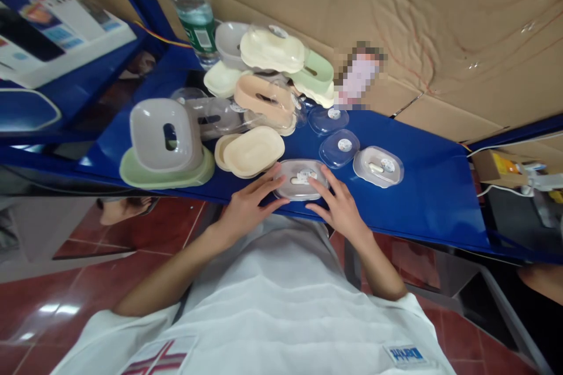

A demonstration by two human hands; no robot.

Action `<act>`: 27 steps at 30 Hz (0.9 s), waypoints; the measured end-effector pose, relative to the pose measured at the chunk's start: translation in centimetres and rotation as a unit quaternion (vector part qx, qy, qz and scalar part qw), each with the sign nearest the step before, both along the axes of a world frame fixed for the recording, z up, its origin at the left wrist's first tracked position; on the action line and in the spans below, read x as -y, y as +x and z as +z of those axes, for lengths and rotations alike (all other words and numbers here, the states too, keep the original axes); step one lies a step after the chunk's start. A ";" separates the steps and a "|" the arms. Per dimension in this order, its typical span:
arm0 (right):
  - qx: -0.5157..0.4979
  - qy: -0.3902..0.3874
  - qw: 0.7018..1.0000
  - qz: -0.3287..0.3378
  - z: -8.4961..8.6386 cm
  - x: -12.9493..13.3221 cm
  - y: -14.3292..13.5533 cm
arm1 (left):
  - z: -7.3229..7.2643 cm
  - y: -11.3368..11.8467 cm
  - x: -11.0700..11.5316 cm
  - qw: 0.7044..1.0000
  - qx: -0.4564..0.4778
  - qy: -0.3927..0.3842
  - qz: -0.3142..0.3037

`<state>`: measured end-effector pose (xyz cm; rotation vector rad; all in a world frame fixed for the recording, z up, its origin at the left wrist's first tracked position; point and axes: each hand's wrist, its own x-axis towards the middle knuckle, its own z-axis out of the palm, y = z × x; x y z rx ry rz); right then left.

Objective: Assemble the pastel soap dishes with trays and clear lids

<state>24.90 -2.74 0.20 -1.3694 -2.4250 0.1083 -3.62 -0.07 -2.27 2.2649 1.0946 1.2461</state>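
A grey-pink oval plastic box with a clear lid [297, 192] lies at the front edge of the blue table. On the lid are a white label and a small pale piece. My left hand [250, 206] holds the box at its left end, fingers along the rim and thumb near the front. Around the right end, my right hand [344, 209] has its fingertips on the lid and its thumb at the front edge. A similar lidded box [379, 167] sits to the right. Two clear lids [338, 148] lie behind, and cream oval trays [255, 151] are to the left.
Grey, peach, green and cream plastic pieces [264, 96] are piled at the back left, some in clear wrap. A grey holder [160, 135] rests on a green tray [132, 176]. A water bottle [193, 12] stands behind. Cardboard [440, 23] walls the blue table's [422, 187] back.
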 end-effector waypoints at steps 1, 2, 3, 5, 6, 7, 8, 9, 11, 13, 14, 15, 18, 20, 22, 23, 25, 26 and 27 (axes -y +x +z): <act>-0.005 0.011 1.000 -0.004 -0.1 0.1 0.0 | 0.0 0.0 0.0 1.000 0.006 -0.008 -0.002; -0.011 0.024 1.000 -0.008 -0.2 0.2 0.0 | 0.0 0.0 0.0 1.000 0.012 -0.016 -0.006; -0.016 0.038 0.999 -0.011 -0.3 0.3 -0.1 | 0.0 -0.1 -0.1 1.000 0.015 -0.022 -0.013; -0.026 0.065 0.997 -0.011 -0.4 0.6 0.0 | 0.0 -0.4 -0.1 0.999 0.014 -0.034 -0.024; -0.030 0.076 0.997 -0.010 -0.4 0.8 0.1 | 0.0 -0.6 -0.1 0.999 0.011 -0.041 -0.026; -0.033 0.081 0.996 -0.008 -0.4 1.0 0.1 | 0.0 -0.7 -0.1 0.999 0.009 -0.046 -0.026; -0.035 0.081 0.996 -0.007 -0.3 1.1 0.2 | 0.0 -0.8 -0.1 0.998 0.008 -0.051 -0.027; -0.036 0.078 0.996 -0.007 -0.3 1.2 0.3 | 0.0 -0.9 -0.1 0.998 0.005 -0.054 -0.030; -0.035 0.067 0.997 -0.011 -0.4 1.3 0.5 | -0.1 -0.9 -0.2 0.998 0.001 -0.053 -0.039; -0.030 0.052 0.998 -0.015 -0.4 1.3 0.6 | -0.3 -0.9 -0.2 0.998 -0.001 -0.045 -0.044; -0.027 0.042 0.999 -0.016 -0.4 1.3 0.6 | -0.5 -0.9 -0.3 0.998 0.000 -0.039 -0.043; -0.024 0.030 0.999 -0.019 -0.4 1.3 0.6 | -0.6 -1.0 -0.3 0.999 0.002 -0.033 -0.041; -0.029 -0.010 0.999 -0.036 -0.3 1.1 0.6 | -0.8 -0.9 -0.4 0.999 0.009 -0.024 -0.041; -0.038 -0.034 0.998 -0.042 -0.3 1.0 0.7 | -0.8 -0.8 -0.4 0.999 0.010 -0.030 -0.044; -0.047 -0.044 0.997 -0.040 -0.4 0.8 0.9 | -0.7 -0.8 -0.3 0.998 0.004 -0.040 -0.050; -0.054 -0.042 0.997 -0.038 -0.5 0.8 1.0 | -0.6 -0.8 -0.1 0.998 -0.003 -0.045 -0.054; -0.073 -0.023 0.996 -0.035 -0.6 0.7 1.4 | -0.2 -1.0 0.1 0.996 -0.023 -0.051 -0.066; -0.083 -0.009 0.996 -0.033 -0.5 0.7 1.6 | 0.0 -1.1 0.3 0.996 -0.034 -0.048 -0.072; -0.092 0.010 0.995 -0.032 -0.4 0.7 1.9 | 0.2 -1.3 0.5 0.995 -0.042 -0.038 -0.076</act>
